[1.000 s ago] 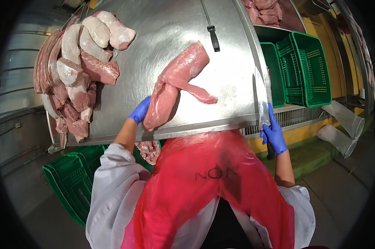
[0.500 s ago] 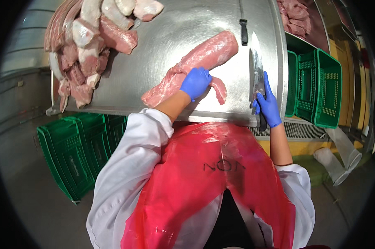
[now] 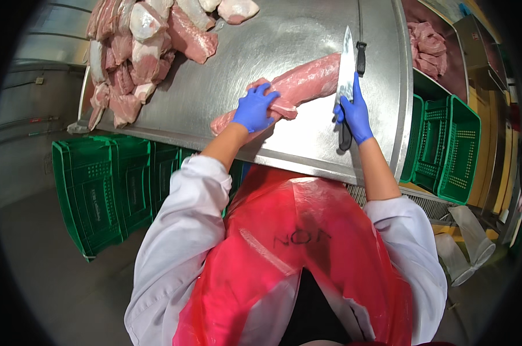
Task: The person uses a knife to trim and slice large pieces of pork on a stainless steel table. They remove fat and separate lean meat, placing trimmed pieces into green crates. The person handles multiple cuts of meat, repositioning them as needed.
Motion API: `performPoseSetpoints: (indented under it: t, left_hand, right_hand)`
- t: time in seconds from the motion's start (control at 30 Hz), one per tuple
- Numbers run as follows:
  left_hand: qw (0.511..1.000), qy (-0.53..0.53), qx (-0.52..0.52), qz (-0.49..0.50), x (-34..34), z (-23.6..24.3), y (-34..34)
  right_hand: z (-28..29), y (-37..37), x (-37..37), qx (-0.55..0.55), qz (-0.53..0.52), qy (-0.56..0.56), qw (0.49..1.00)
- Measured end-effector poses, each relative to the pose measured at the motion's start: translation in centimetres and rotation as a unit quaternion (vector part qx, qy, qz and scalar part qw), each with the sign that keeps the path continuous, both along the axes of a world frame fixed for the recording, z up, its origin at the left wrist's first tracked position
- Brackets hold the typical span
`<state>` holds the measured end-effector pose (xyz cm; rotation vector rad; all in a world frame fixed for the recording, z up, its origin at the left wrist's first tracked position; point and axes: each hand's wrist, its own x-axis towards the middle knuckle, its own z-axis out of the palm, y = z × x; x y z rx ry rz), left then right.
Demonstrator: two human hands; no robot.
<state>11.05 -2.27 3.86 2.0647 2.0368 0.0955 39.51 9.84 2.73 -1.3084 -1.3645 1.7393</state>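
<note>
A long piece of pink raw meat [image 3: 313, 78] lies slantwise across the metal table. On its near end rests my left hand [image 3: 255, 108], blue-gloved, fingers spread over the surface. A narrow flap of the meat sticks out to the right of those fingers. My right hand [image 3: 356, 115], also gloved in blue, grips a knife [image 3: 345, 63] near its black handle. The blade points away from me, and its middle overlaps the far end of the meat in view; I cannot tell whether they touch.
The metal table [image 3: 266, 40] carries a pile of meat pieces [image 3: 131, 57] at far left and a sharpening steel [image 3: 360, 59] with a black handle. Green crates [image 3: 99, 184] stand at the left, another green crate [image 3: 460, 144] at the right. A bin with meat [image 3: 428, 49] is beyond.
My left hand has loosened from its closed grip, and its fingers are now spread on the meat. The knife in my right hand has moved left and away from me, toward the meat's far end.
</note>
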Motion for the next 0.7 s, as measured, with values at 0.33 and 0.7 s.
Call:
performPoseSetpoints:
  t: [0.33,0.7]
  left_hand:
    - [0.854,-0.507,0.027,0.109,-11.7,11.8,6.1]
    - [0.900,-0.435,-0.014,-0.007,-12.6,16.8,8.2]
  right_hand:
    - [0.0,-4.6,-11.4,-0.052,0.091,0.048,0.993]
    - [2.0,-9.3,-8.4,-0.085,0.341,-0.093,0.931]
